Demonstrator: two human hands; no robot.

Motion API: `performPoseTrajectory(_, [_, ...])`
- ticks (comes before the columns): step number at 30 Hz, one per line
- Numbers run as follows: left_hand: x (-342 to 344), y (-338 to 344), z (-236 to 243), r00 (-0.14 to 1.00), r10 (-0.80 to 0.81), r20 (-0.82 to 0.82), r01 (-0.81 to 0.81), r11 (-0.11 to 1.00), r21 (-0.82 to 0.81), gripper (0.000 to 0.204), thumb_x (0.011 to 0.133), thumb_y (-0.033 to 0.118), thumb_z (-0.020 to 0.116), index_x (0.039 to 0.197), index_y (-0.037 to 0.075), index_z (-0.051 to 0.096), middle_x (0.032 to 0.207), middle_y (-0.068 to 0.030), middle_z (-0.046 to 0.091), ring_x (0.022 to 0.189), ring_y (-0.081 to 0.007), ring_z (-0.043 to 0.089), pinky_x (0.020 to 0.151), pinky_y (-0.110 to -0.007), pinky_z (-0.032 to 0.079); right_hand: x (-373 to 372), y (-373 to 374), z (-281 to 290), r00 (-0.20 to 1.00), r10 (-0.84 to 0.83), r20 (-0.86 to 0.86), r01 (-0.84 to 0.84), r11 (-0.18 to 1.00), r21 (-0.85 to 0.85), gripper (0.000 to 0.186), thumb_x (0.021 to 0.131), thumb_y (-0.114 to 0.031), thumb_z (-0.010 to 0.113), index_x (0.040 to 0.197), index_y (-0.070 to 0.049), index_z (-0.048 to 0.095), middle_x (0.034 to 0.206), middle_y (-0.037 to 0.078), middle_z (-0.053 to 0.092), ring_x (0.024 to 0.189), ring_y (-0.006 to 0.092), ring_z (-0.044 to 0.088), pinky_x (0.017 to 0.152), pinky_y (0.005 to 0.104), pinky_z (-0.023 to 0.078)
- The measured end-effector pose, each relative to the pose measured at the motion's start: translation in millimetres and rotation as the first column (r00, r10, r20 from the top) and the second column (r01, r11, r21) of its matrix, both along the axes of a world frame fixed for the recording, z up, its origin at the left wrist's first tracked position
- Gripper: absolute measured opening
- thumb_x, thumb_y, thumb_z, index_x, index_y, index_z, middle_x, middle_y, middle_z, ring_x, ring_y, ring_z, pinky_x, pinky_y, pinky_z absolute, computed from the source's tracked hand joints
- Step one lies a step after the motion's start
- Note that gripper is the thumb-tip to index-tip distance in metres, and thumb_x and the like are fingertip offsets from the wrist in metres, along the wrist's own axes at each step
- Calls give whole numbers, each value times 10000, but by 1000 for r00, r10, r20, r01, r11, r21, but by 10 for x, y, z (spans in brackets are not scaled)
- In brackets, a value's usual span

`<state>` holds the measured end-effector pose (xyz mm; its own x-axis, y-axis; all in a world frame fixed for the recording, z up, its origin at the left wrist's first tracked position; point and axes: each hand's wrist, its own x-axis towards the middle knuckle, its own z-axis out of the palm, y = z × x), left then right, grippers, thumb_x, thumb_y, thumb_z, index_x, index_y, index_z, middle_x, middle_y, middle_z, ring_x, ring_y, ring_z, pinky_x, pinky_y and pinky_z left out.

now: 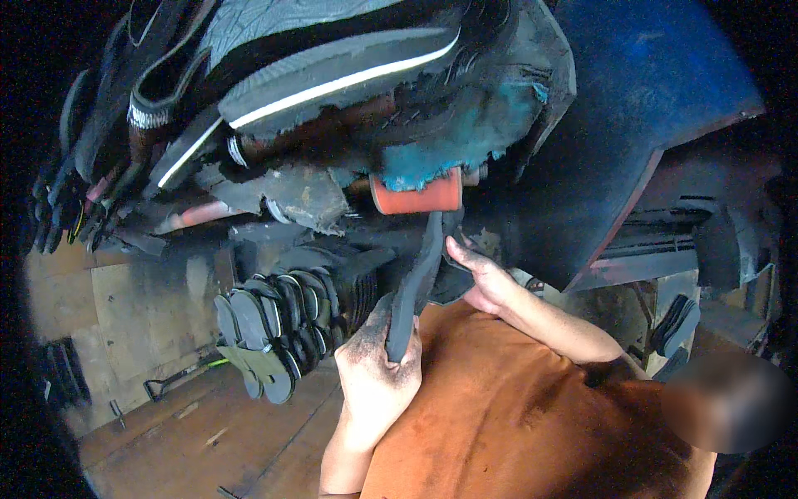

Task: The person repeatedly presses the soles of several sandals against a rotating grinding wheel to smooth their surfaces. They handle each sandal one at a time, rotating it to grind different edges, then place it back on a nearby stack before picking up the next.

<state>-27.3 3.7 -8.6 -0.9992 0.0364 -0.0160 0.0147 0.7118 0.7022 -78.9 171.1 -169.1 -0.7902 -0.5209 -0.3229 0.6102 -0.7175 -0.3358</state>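
Left hand [367, 370] pinches the dark sole [417, 283]; right hand [485, 283], can't tell its grip! Steady, even, hands clear of that red roller [418, 196] at twelve o'clock.

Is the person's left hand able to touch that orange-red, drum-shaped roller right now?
Probably, but not freely: the left hand is closed around a long, dark grey, rubbery-looking strip, which runs up toward the roller. Nothing else seems to block the way.

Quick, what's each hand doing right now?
Left hand: closed, holding a dark grey footwear sole.
Right hand: also holding that sole, its grip partly hidden.
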Motion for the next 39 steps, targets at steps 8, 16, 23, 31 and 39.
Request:
performPoseTrajectory(8, [258,-61,104,995,58,85,-58,998,7,282,841,26,696,1113,-32,653,791,-206,684,686,-304,719,631,-346,555,67,-16,-21,998,-1,61,-7,991,135,934,916,-294,727,1589,-134,99,1507,90,405,1371,258,402,1122,459,364])
performPoseTrajectory(16, [658,-239,132,996,85,0,-85,996,-6,341,828,11,693,1159,-51,638,920,-215,717,793,-318,740,725,-340,582,220,-12,-113,982,157,-109,-113,936,332,1098,859,-446,757,1595,-105,18,1594,110,225,1460,288,224,1167,454,278])
performPoseTrajectory(23, [-253,104,-154,999,12,-37,-11,1000,9,137,878,124,675,841,-4,645,699,-213,644,576,-350,657,537,-403,496,-143,83,-91,996,22,87,-33,990,134,551,956,-457,618,1383,-151,452,1349,81,554,1255,286,532,1012,548,467])
performPoseTrajectory(31, [348,19,-171,992,114,-60,-112,993,34,155,854,85,718,982,6,679,695,-156,652,568,-253,660,548,-336,503,70,51,-91,999,-10,-44,18,986,165,930,900,-390,728,1597,-227,134,1543,45,363,1416,283,342,1090,543,390])
performPoseTrajectory(39, [751,-175,-203,987,138,-78,-129,986,108,281,841,27,693,1115,-31,658,793,-196,683,677,-294,714,633,-326,549,162,-12,41,992,70,-109,-29,941,336,1101,872,-333,778,1595,-142,-30,1535,89,342,1395,214,323,1146,405,305])
